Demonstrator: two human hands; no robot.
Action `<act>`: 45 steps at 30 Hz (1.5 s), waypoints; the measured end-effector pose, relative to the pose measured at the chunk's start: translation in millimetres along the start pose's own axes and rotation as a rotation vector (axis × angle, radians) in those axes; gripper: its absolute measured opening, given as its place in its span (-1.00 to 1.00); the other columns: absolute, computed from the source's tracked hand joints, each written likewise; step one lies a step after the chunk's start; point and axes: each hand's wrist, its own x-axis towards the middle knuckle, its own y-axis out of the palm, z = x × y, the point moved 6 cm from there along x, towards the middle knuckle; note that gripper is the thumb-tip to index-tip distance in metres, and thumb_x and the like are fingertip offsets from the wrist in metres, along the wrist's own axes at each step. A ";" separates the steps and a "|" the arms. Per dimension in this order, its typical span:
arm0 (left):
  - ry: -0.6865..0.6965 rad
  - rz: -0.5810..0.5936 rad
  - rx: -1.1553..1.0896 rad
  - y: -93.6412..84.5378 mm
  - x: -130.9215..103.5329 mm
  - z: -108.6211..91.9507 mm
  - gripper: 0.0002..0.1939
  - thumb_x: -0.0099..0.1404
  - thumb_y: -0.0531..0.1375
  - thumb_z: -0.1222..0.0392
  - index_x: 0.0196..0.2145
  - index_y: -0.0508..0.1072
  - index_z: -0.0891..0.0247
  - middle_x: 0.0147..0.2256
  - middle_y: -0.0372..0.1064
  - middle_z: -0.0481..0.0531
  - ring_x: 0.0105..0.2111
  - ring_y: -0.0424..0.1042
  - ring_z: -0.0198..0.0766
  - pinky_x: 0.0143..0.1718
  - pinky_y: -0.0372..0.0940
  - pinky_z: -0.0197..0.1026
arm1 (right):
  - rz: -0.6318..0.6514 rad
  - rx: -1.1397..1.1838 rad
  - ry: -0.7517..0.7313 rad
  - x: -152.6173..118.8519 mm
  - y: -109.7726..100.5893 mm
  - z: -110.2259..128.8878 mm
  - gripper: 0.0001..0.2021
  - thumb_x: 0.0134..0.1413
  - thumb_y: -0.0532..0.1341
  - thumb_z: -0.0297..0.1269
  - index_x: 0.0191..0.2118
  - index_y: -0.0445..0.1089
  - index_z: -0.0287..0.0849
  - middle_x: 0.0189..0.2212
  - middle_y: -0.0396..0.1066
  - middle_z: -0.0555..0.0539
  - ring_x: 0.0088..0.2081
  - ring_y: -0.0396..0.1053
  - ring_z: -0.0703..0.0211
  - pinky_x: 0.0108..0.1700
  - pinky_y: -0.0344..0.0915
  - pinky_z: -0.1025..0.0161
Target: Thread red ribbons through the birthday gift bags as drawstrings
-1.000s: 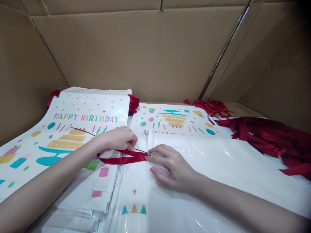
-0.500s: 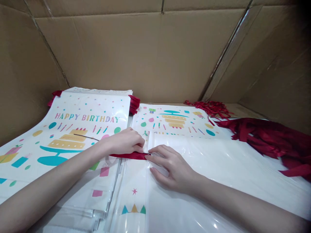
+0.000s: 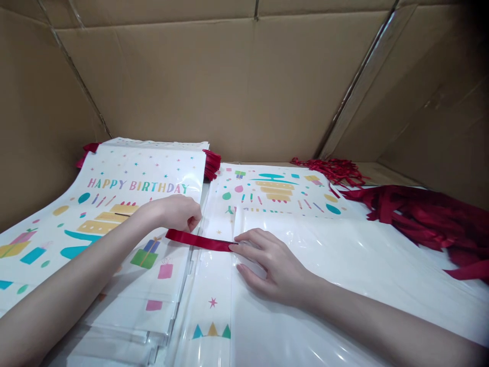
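A short strip of red ribbon [image 3: 202, 241] lies across the edge of a clear plastic sleeve and the neighbouring stack. My right hand [image 3: 273, 262] rests palm down on the white sheet [image 3: 344, 285], its fingers stretched to the left. One fingertip presses the ribbon's right end, and the thumb stands apart. Just above the ribbon's left part is my left hand [image 3: 178, 213], its fingers curled; what they hold, if anything, is hidden. Under my left arm lies the stack of printed "Happy Birthday" sheets [image 3: 148, 173]. A thin dark line [image 3: 122, 214] on it is partly covered by the forearm.
Another printed sheet [image 3: 275, 189] lies upside down behind the white one. Loose red ribbons [image 3: 424, 216] are heaped at the right, with a tangle of thin red strips [image 3: 332, 171] behind. Red ribbon ends [image 3: 212, 164] stick out of the left stack. Cardboard walls [image 3: 214, 92] surround everything.
My left hand has drawn back to the left and up, off the ribbon, which now shows along its length. My right hand stays in place.
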 end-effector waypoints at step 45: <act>0.211 -0.218 -0.069 -5.1 8.7 -37.9 -0.80 0.21 0.05 0.32 -0.52 0.38 0.24 -0.49 0.34 -0.10 -0.44 0.27 -0.35 -0.16 -0.02 -0.20 | 0.008 0.090 0.084 -0.5 -0.5 -2.9 -0.62 0.04 0.12 -0.33 0.02 0.17 -0.17 -0.18 0.35 -0.14 -0.16 0.27 0.05 -0.12 0.24 0.10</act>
